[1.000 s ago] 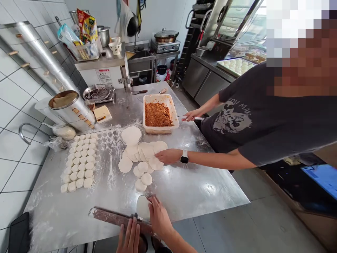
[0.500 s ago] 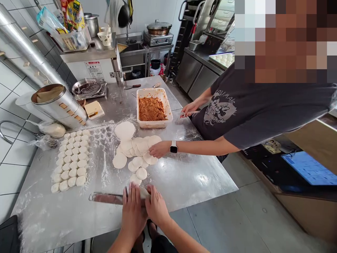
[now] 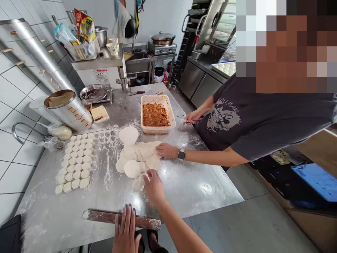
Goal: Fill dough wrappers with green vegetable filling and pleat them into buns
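My left hand (image 3: 124,230) lies flat across a dark wooden rolling pin (image 3: 100,215) near the table's front edge, fingers stretched out. My right hand (image 3: 153,188) pinches the edge of a small dough disc (image 3: 142,179) at the front of the dough pile. Behind that, a larger thin dough wrapper (image 3: 133,169) rests on top, and more overlapping wrappers (image 3: 129,150) spread further back. A co-worker's hand (image 3: 167,150) touches the wrappers on the right side of this pile.
Rows of small dough pieces (image 3: 77,165) stand at the left on the floured steel table (image 3: 105,196). A white tub of reddish-brown filling (image 3: 156,115) and a round dish of flour (image 3: 128,135) sit behind the wrappers. The co-worker's other hand (image 3: 192,117) holds a thin tool.
My right hand has left the rolling pin and moved forward to a small dough disc. A large wrapper now lies on the pile. My left hand stays on the pin.
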The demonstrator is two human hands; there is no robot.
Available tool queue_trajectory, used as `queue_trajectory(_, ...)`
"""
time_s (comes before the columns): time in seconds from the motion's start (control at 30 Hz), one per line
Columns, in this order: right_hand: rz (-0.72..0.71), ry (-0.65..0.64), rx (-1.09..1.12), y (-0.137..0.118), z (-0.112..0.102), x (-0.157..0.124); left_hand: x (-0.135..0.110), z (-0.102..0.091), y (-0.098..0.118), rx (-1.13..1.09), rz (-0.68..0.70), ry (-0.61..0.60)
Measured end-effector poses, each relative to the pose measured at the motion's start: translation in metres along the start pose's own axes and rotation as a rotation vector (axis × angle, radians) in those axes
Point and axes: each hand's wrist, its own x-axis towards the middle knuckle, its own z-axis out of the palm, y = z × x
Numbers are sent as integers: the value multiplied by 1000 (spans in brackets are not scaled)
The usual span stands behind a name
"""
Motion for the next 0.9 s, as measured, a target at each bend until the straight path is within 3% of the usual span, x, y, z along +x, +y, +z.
queue_trajectory(0.1,35,51,-55,5,7,10,18,-7,0,-55,124,29)
queue_trajectory(0.17,47,30,-46,13,8,4,9,-3,-3,-63,131,25)
queue_trajectory(0.23,58,-1,-20,22,5,-11,-10,7,-4,-17,67,63)
queue_trajectory(0.3,50,-39,5,30,1,-31,-24,16,-4,60,38,186)
queue_trajectory(0.37,12,-111,34,35,0,-51,-16,14,-4,105,56,303)
queue_trajectory(0.4,-19,-161,45,36,1,-59,-3,9,-4,97,64,304)
queue_trajectory(0.53,-152,-269,-17,31,10,-66,54,-23,-3,-59,19,7)
queue_trajectory(0.6,-160,-286,-45,31,14,-65,54,-30,-1,-75,34,-53)
queue_trajectory(0.63,-146,-293,-45,33,16,-67,47,-30,0,-63,54,-45)
queue_trajectory(0.73,-101,-231,-54,41,16,-81,31,-23,6,78,92,220)
queue_trajectory(0.77,-98,-173,-61,43,16,-85,35,-22,8,84,97,217)
queue_trajectory(0.83,-128,-113,-114,43,12,-85,54,-23,12,-1,101,23)
queue_trajectory(0.9,-138,-174,-198,41,6,-76,69,-26,16,-43,64,-93)
